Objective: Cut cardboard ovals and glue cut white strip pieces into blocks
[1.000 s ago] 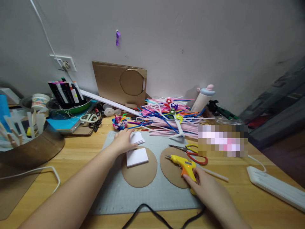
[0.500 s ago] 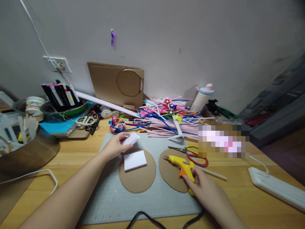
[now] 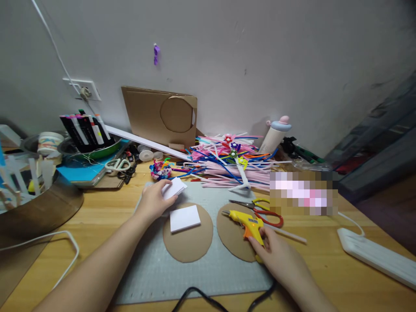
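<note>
Between the thumb and fingers of my left hand (image 3: 155, 197) is a small stack of white cards (image 3: 174, 188), held just past the left cardboard disc (image 3: 188, 247). Another white rectangular piece (image 3: 185, 218) lies on that disc. My right hand (image 3: 276, 253) grips the handle of a yellow hot glue gun (image 3: 247, 222) with an orange trigger. Its nozzle points left over the right cardboard disc (image 3: 232, 240), and a small orange light glows on its body. Scissors (image 3: 268, 218) with yellow and red handles lie just beyond the gun. Both discs rest on a grey cutting mat (image 3: 156, 277).
Pipe cleaners (image 3: 224, 171) are heaped at the back, with a white bottle (image 3: 275, 135) behind. Cardboard sheets (image 3: 143, 110) lean on the wall. A metal bowl (image 3: 61, 195) is at left, a power strip (image 3: 373, 255) at right. A black cord (image 3: 195, 291) crosses the front.
My left hand has turned and drawn slightly left and nearer with the cards. The right hand keeps hold of the glue gun, almost unmoved. The view has shifted a little.
</note>
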The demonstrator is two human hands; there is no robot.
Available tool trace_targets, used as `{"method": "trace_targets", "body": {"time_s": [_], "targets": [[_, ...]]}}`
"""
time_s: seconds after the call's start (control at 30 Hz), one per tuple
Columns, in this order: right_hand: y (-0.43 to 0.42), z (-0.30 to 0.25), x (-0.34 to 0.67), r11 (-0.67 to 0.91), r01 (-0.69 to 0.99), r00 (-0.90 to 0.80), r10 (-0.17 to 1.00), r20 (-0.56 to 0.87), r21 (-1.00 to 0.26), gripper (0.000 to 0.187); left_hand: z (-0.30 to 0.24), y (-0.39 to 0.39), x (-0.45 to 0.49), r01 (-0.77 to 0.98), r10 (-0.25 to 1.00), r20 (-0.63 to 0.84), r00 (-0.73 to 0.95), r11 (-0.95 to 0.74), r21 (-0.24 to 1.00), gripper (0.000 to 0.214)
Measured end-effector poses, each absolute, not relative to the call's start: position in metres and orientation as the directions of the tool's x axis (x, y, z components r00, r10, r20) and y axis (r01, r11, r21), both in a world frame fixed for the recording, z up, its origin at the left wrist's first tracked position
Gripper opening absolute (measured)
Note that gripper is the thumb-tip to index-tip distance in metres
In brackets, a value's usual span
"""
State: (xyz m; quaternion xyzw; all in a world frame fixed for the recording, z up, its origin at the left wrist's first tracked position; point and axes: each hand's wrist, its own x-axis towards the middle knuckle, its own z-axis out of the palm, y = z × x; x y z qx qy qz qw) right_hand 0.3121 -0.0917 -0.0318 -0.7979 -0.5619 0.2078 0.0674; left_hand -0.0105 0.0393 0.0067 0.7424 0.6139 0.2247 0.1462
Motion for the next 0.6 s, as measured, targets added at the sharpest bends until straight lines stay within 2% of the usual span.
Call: {"method": "trace_targets", "body": {"time_s": [0.07, 0.13, 0.17, 0.23, 0.4, 0.6], "targets": [[-0.091, -0.033, 0.313, -0.355, 0.873, 0.281, 0.927, -0.250, -0.334, 0.036, 0.014, 0.016, 0.000, 0.791, 0.968, 0.126, 0.217, -0.250, 0.558, 0.041], [-0.091, -0.034, 0.313, -0.354, 0.874, 0.283, 0.928, -0.244, -0.332, 0.037, 0.016, -0.012, 0.011, 0.674, 0.918, 0.019, 0.397, -0.306, 0.672, 0.040], [-0.091, -0.034, 0.313, -0.353, 0.874, 0.284, 0.929, -0.237, -0.334, 0.037, 0.015, -0.025, 0.017, 0.633, 0.895, -0.043, 0.445, -0.280, 0.722, 0.039], [-0.091, -0.034, 0.313, -0.344, 0.874, 0.281, 0.934, -0.219, -0.343, 0.037, 0.010, -0.043, 0.024, 0.624, 0.854, -0.136, 0.502, -0.248, 0.741, 0.041], [-0.092, -0.032, 0.312, -0.337, 0.872, 0.277, 0.938, -0.208, -0.356, 0.037, -0.003, -0.038, 0.025, 0.677, 0.902, -0.089, 0.422, -0.248, 0.693, 0.036], [-0.093, -0.033, 0.312, -0.335, 0.877, 0.270, 0.936, -0.225, -0.344, 0.037, 0.014, -0.004, 0.015, 0.694, 0.941, -0.004, 0.339, -0.247, 0.676, 0.034]]}}
